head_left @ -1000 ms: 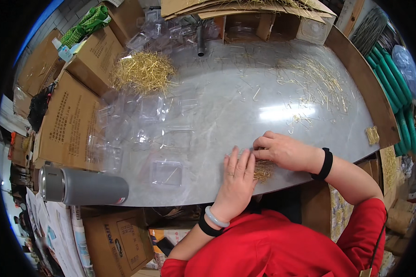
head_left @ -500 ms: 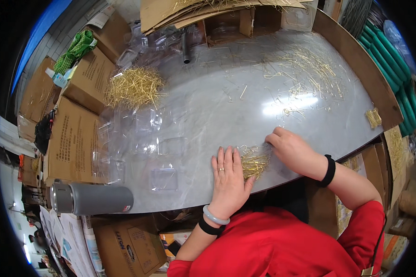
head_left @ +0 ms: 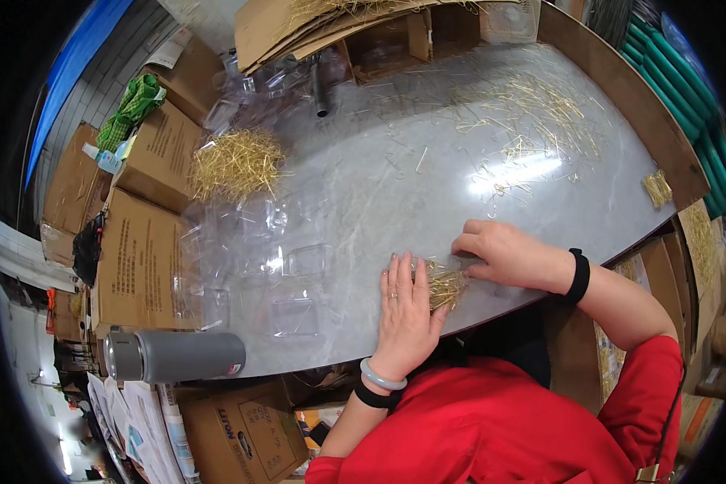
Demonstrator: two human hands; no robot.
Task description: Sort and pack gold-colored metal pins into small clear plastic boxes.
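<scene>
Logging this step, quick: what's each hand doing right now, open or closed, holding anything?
Left hand: open, flat on the table, fingers beside the small pile of gold pins.
Right hand: loosely curled, fingertips on that pile; a grip cannot be told.

1. Head camera sits above, looking steeply down onto the grey table (head_left: 427, 194), close in.
2. Fisheye bends the edges; both forearms enter from below. It's the only view.

A small packing workshop or stockroom, most likely: printed cardboard cartons (head_left: 141, 258) stack along a grey bench (head_left: 395, 169) strewn with loose brass-coloured wire hooks (head_left: 235, 161) and empty clear plastic blister trays (head_left: 294, 315); green hose coils (head_left: 702, 89) hang at the blurred right rim.
</scene>
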